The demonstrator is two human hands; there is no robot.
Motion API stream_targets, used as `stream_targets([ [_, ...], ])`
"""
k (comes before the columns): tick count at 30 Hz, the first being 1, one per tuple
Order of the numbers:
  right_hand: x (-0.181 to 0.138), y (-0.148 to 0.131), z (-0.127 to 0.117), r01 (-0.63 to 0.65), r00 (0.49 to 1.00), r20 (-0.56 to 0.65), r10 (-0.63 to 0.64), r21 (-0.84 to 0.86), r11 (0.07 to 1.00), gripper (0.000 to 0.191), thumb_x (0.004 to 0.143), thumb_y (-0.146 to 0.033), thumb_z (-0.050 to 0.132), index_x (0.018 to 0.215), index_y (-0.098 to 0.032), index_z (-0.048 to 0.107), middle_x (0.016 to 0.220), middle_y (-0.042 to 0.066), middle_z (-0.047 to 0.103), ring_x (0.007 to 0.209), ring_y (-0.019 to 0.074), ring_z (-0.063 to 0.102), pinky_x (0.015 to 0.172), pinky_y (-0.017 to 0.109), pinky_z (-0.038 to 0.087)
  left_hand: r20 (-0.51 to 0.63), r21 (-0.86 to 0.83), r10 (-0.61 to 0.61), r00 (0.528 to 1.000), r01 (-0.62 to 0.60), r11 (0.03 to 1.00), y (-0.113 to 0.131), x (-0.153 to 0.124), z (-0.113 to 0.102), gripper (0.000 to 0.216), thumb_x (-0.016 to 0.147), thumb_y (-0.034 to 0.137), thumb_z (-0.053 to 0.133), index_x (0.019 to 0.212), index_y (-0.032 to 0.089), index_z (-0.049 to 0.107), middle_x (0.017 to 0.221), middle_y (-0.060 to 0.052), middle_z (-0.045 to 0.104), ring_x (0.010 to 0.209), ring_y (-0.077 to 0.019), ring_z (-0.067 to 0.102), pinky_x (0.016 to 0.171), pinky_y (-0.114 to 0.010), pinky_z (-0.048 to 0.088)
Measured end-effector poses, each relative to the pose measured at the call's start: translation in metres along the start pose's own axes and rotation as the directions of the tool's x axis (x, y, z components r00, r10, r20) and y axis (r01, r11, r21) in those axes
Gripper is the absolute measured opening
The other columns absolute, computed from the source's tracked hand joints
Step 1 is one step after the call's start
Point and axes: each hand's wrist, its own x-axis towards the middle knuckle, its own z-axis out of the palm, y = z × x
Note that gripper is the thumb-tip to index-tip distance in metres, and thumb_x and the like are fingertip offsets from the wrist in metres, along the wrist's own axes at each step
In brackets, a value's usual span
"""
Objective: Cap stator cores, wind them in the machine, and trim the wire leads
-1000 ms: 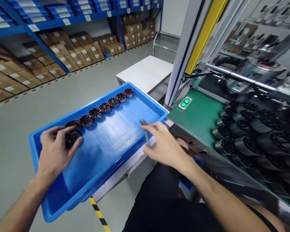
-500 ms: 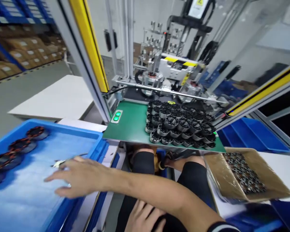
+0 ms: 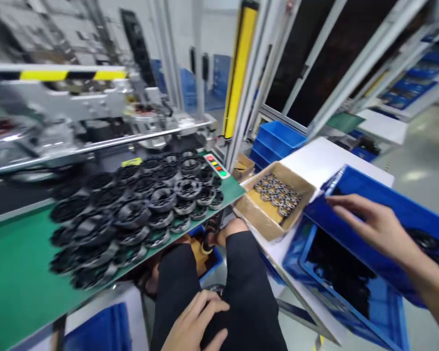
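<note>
My right hand (image 3: 375,229) is stretched out over the blue bin (image 3: 395,195) on the right. Its fingers are extended with nothing visible in them, and the fingertips lie near the bin's left edge; contact cannot be made out. Dark round parts (image 3: 424,241) lie inside this bin. Below it, a second blue bin (image 3: 388,324) holds dark pieces blurred together. My left hand (image 3: 195,321) rests on my lap, fingers loosely apart and holding nothing. Ahead of me, stacked black and silver ring-shaped cores (image 3: 161,200) cover much of the green bench top (image 3: 18,273).
An open cardboard box (image 3: 256,217) with several metal rings stands right of the bench. Behind it are stacked blue trays (image 3: 278,141). A button panel (image 3: 216,165) sits at the bench corner. A metal bar (image 3: 95,145) and a yellow-edged post (image 3: 239,73) border the machine.
The view has swung to the right. My right hand has moved from above the blue tray on the left to the blue bin on the right. The left hand stays on my lap.
</note>
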Motion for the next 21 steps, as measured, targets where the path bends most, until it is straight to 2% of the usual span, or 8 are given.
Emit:
stream_targets([
  [2, 0.009, 0.054, -0.027, -0.121, 0.992, -0.038, 0.118, -0.09, 0.989, 0.059, 0.111, -0.074, 0.056, 0.137, -0.029, 0.083, 0.13, 0.015, 0.087, 0.114, 0.0407, 0.086, 0.11, 0.06, 0.071, 0.066, -0.046, 0.051, 0.997, -0.048, 0.998, 0.026, 0.054, -0.015, 0.037, 0.107, 0.019, 0.073, 0.139, 0.038, 0.074, 0.142, -0.004, 0.078, 0.133, -0.0219, 0.082, 0.113, -0.031, 0.067],
  [4, 0.021, 0.1, -0.033, -0.206, 0.978, 0.007, 0.21, -0.166, 0.964, 0.063, 0.104, -0.076, 0.061, 0.134, -0.024, 0.085, 0.124, 0.02, 0.084, 0.108, 0.044, 0.085, 0.107, 0.063, 0.07, 0.085, -0.065, 0.098, 0.992, -0.092, 0.994, 0.052, 0.113, -0.026, 0.031, 0.112, 0.023, 0.069, 0.139, 0.036, 0.073, 0.142, -0.005, 0.077, 0.136, -0.0231, 0.079, 0.117, -0.035, 0.065],
  [7, 0.036, 0.151, -0.014, -0.265, 0.937, 0.166, 0.309, -0.241, 0.934, 0.063, 0.095, -0.069, 0.077, 0.131, -0.017, 0.085, 0.118, 0.021, 0.083, 0.107, 0.0418, 0.085, 0.109, 0.062, 0.069, 0.072, -0.006, 0.145, 0.987, -0.145, 0.989, 0.084, 0.206, -0.033, 0.025, 0.116, 0.028, 0.067, 0.14, 0.032, 0.073, 0.141, -0.006, 0.076, 0.134, -0.0249, 0.078, 0.12, -0.039, 0.062],
  [9, 0.04, 0.172, 0.004, -0.264, 0.9, 0.281, 0.332, -0.254, 0.93, 0.06, 0.101, -0.063, 0.078, 0.139, -0.017, 0.082, 0.124, 0.018, 0.084, 0.114, 0.0346, 0.085, 0.113, 0.057, 0.068, 0.107, 0.126, 0.142, 0.984, -0.155, 0.98, 0.098, 0.268, -0.027, 0.024, 0.117, 0.032, 0.068, 0.14, 0.028, 0.072, 0.14, -0.007, 0.077, 0.133, -0.0251, 0.078, 0.12, -0.04, 0.062],
  [12, 0.038, 0.186, 0.021, -0.252, 0.859, 0.377, 0.347, -0.279, 0.927, 0.059, 0.109, -0.058, 0.072, 0.153, -0.019, 0.074, 0.142, 0.016, 0.083, 0.132, 0.0303, 0.081, 0.119, 0.052, 0.064, 0.146, 0.259, 0.119, 0.982, -0.154, 0.954, 0.108, 0.356, -0.006, 0.03, 0.116, 0.033, 0.071, 0.144, 0.023, 0.073, 0.142, -0.011, 0.077, 0.138, -0.0311, 0.076, 0.124, -0.047, 0.06],
  [15, 0.03, 0.189, 0.023, -0.278, 0.839, 0.361, 0.407, -0.358, 0.891, 0.069, 0.105, -0.059, 0.068, 0.161, -0.021, 0.072, 0.155, 0.022, 0.077, 0.134, 0.0408, 0.082, 0.116, 0.056, 0.065, 0.19, 0.379, 0.084, 0.978, -0.152, 0.913, 0.109, 0.426, 0.027, 0.033, 0.116, 0.029, 0.069, 0.146, 0.016, 0.073, 0.148, -0.018, 0.075, 0.143, -0.0367, 0.072, 0.126, -0.056, 0.058],
  [18, 0.023, 0.192, 0.018, -0.297, 0.819, 0.363, 0.444, -0.394, 0.87, 0.069, 0.101, -0.063, 0.065, 0.155, -0.021, 0.077, 0.147, 0.025, 0.081, 0.118, 0.0491, 0.085, 0.106, 0.064, 0.066, 0.31, 0.467, 0.083, 0.947, -0.227, 0.855, 0.108, 0.472, 0.062, 0.033, 0.114, 0.028, 0.076, 0.145, 0.017, 0.075, 0.148, -0.015, 0.076, 0.141, -0.0339, 0.073, 0.122, -0.057, 0.062],
  [21, 0.021, 0.203, 0.011, -0.27, 0.792, 0.474, 0.385, -0.294, 0.917, 0.057, 0.096, -0.065, 0.07, 0.133, -0.025, 0.087, 0.129, 0.017, 0.089, 0.112, 0.0422, 0.087, 0.104, 0.053, 0.069, 0.432, 0.518, 0.094, 0.897, -0.332, 0.788, 0.11, 0.497, 0.093, 0.037, 0.111, 0.032, 0.082, 0.146, 0.019, 0.076, 0.152, -0.013, 0.075, 0.141, -0.0328, 0.073, 0.119, -0.057, 0.066],
])
